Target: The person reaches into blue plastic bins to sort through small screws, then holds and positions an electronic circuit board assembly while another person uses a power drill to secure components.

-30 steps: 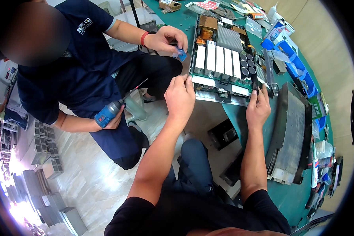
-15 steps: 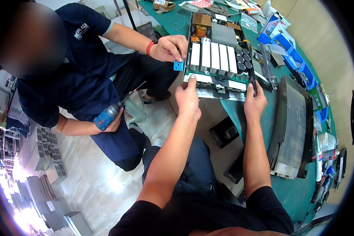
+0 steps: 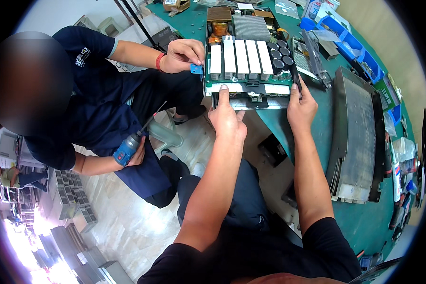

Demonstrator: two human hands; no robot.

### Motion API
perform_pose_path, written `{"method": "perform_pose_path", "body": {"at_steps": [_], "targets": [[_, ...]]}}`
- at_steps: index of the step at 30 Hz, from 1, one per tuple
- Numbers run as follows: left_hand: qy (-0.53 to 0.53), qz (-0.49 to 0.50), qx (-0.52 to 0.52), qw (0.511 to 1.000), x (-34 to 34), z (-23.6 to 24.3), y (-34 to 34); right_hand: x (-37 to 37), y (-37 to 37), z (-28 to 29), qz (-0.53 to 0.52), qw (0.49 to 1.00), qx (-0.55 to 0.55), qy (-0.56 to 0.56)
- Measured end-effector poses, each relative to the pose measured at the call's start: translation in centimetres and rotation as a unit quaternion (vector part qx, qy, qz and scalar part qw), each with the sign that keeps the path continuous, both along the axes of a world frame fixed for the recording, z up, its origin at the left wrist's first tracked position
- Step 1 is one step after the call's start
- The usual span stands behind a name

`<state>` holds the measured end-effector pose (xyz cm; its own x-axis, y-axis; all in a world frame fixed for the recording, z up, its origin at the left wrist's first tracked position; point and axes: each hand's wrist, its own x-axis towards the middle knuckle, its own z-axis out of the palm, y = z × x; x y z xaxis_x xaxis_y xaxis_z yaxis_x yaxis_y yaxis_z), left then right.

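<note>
A person's left hand [image 3: 227, 118] and right hand [image 3: 300, 106] grip the near edge of a large circuit board assembly [image 3: 248, 64] on a green workbench [image 3: 359, 222], while a seated co-worker's hand [image 3: 182, 54] holds a small blue piece [image 3: 196, 70] beside it and another grips a blue screwdriver [image 3: 128, 149].

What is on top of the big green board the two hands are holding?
On the green board sit white blocks, black round cans, a grey finned block and a copper coil. Its underside is hidden.

Brown cardboard box [image 3: 176, 4] top edge; white-blue carton [image 3: 318, 6] top right.
</note>
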<state>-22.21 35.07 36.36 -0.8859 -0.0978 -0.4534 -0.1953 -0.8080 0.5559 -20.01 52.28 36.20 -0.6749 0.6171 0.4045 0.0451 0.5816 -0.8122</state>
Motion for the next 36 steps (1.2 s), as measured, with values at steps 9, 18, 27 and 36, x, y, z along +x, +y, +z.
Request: {"method": "perform_pose_path", "body": {"at_steps": [9,18,27,36], "targets": [[-0.095,0.109,-0.040,0.989,-0.3,1.0,2.0,0.0,-0.4,-0.1,0.013,0.999,-0.017,0.029],[-0.041,0.138,-0.151,0.978,-0.2,-0.8,2.4,-0.2,0.4,-0.9,0.023,0.999,0.032,0.031],[-0.068,0.071,-0.204,0.974,0.9,0.8,-0.4,-0.8,1.8,-2.3,0.045,0.997,0.034,0.046],[-0.017,-0.122,-0.462,0.878,0.5,0.7,-3.7,-1.6,4.1,-3.4,0.032,0.994,0.097,0.040]]}}
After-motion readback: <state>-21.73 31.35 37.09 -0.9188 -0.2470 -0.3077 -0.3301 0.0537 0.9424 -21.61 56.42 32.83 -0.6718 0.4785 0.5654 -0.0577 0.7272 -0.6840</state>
